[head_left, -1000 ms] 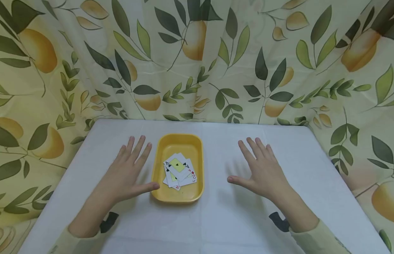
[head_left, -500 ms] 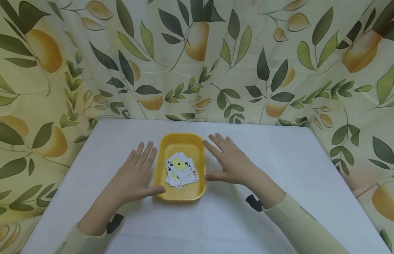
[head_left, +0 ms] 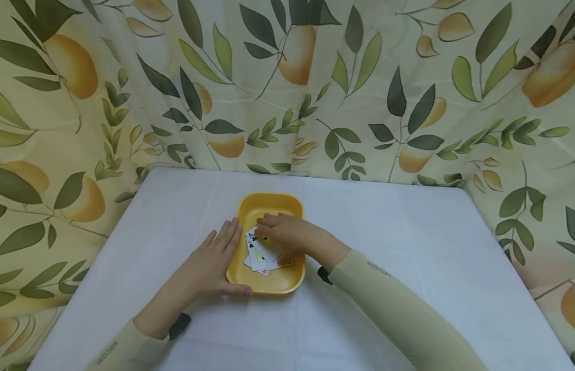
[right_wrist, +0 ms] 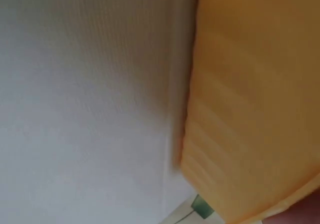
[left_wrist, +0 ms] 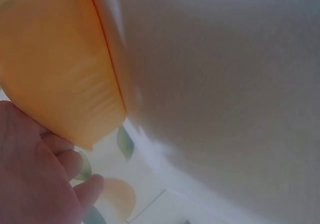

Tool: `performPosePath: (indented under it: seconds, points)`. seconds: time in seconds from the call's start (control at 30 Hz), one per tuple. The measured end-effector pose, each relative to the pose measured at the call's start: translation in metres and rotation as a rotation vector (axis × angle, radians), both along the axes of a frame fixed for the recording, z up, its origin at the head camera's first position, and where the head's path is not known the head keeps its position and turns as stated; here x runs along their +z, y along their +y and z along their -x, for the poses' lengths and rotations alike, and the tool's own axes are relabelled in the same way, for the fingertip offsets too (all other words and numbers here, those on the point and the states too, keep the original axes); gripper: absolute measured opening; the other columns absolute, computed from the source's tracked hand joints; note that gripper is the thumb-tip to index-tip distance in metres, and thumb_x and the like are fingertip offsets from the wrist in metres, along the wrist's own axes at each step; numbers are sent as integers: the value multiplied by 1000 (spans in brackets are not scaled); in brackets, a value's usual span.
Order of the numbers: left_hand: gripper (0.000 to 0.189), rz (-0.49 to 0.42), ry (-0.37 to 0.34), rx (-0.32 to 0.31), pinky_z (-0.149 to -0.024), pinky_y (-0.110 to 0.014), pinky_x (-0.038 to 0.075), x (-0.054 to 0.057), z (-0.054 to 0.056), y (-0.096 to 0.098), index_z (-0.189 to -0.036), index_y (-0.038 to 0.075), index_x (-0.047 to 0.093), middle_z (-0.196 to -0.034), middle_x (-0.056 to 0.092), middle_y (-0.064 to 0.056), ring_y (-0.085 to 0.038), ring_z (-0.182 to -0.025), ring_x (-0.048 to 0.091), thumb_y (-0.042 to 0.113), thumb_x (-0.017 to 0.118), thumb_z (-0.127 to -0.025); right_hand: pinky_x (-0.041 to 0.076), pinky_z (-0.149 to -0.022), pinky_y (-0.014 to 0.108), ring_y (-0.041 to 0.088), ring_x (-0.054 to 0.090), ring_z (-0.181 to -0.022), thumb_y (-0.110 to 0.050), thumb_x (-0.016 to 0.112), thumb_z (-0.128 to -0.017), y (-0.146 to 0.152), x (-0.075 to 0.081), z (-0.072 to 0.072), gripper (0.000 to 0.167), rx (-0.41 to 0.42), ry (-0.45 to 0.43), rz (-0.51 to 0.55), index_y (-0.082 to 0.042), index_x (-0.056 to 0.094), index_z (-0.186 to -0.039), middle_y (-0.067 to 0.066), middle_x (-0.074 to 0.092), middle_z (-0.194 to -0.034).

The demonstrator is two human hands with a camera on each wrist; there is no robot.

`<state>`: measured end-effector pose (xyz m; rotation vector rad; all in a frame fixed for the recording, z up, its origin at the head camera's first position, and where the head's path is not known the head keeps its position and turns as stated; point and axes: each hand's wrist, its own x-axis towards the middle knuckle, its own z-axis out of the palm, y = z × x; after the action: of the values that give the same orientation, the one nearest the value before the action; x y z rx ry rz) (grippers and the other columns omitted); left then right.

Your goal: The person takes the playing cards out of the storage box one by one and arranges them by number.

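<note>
A yellow tray (head_left: pixel 280 285) stands on the white-covered table with a small overlapping pile of playing cards (head_left: pixel 254 256) in it. An ace of clubs or spades shows at the pile's upper left. My left hand (head_left: pixel 201 273) lies along the tray's left side, fingers straight, thumb at the near left corner. My right hand (head_left: pixel 289 234) reaches over the right rim, its fingers and thumb spread over the cards and hiding part of them. The left wrist view shows the tray's outer wall (left_wrist: pixel 55 69) beside my fingers; the right wrist view shows mostly the opposite wall (right_wrist: pixel 250 94).
White cloth (head_left: pixel 399 257) covers the table around the tray. A curtain (head_left: pixel 343 87) with a leaf and fruit print hangs behind the far edge and down both sides.
My right hand has swept left from the table's right side, over the tray's rim and down to the cards. My left hand has come slightly closer against the tray's left side.
</note>
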<state>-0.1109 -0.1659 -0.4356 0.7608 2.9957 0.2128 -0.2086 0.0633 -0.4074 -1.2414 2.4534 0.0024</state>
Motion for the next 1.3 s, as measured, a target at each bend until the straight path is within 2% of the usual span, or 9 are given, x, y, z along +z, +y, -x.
performPosePath:
  seconds: [0.13,0.23,0.4,0.47,0.6,0.7,0.9,1.13,1.3]
  points:
    - [143,4,0,0,-123,-52,19,-3,0,1,-159,-1,8,-168,1,-15,-32,-155,6,101,39,-63,22,-123,46,25,28,-150,-34,86,-78,-3,-7,-1,83,-7,-10,-37,-23,47,-150,5,33,-162]
    - [143,-5,6,2,-124,-51,19,-3,0,1,-158,-1,7,-167,1,-16,-32,-154,7,100,41,-63,26,-122,44,25,37,-145,-36,85,-77,-2,-9,-2,81,-50,-11,-39,-26,49,-149,3,38,-159]
    - [143,-17,-4,18,-124,-51,18,-2,0,2,-158,-1,6,-167,1,-16,-32,-155,6,99,43,-63,38,-115,40,22,49,-128,-37,87,-74,-1,-9,-4,78,-83,-6,6,-30,53,-144,1,51,-143]
    - [144,-21,-11,21,-124,-51,17,-3,-1,3,-158,-1,6,-167,0,-16,-31,-155,5,100,43,-62,39,-114,39,20,49,-124,-38,88,-73,-1,-10,-4,77,-84,-5,17,-30,55,-142,0,52,-138]
    - [146,-38,-2,25,-124,-52,18,-5,-1,4,-158,-1,8,-167,0,-17,-32,-155,6,101,43,-61,37,-116,37,18,49,-127,-39,87,-74,-3,-11,-3,75,-67,-1,21,-25,57,-140,-2,52,-141]
    - [145,-44,-1,34,-124,-52,18,-4,-2,4,-159,-1,10,-167,1,-16,-31,-155,6,100,44,-61,40,-114,35,17,52,-125,-38,87,-74,-5,-12,-3,75,-56,-1,29,-23,56,-141,-4,54,-140]
    - [142,-76,-24,31,-124,-51,18,0,-2,4,-159,-1,10,-168,1,-16,-32,-155,6,97,48,-63,46,-104,33,15,48,-111,-41,89,-70,-7,-11,-3,81,-89,7,23,-28,53,-142,-4,53,-129]
    - [142,-78,-45,28,-124,-51,18,2,-3,4,-159,-1,9,-167,-2,-16,-33,-155,5,97,49,-64,44,-105,33,16,44,-112,-43,91,-66,-9,-13,-1,87,-99,2,12,-29,52,-143,-2,51,-130]
    - [141,-87,-47,29,-124,-51,18,3,-4,4,-159,-1,9,-167,-2,-16,-32,-155,4,97,48,-65,45,-100,32,16,43,-109,-46,91,-64,-10,-12,-3,91,-102,22,11,-28,51,-144,-3,51,-126]
